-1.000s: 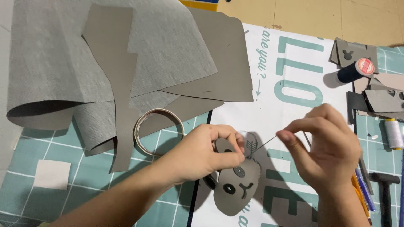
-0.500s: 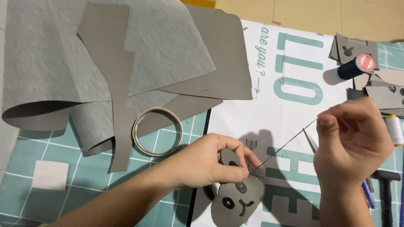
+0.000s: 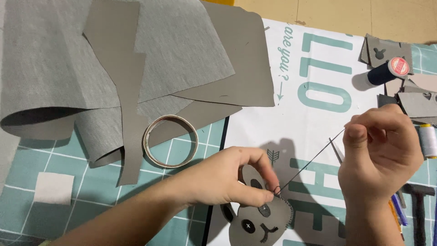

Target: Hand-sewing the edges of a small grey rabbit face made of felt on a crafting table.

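Pinching the face edge, the left hand anchored a taut thread slanting up-right to the right hand, fingers pressed on it.

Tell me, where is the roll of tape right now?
The tape roll lies on the cutting mat, left of centre, against the grey fabric sheets.

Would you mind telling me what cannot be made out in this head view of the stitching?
- Needle: none visible; the right hand pinches the dark thread, and its fingers hide the thread's end.
- Grey animal face: bottom cut off by the frame edge, top covered by the left hand.
- Tools by the right wrist: mostly hidden by it.
- White spool: cut off at the right edge.
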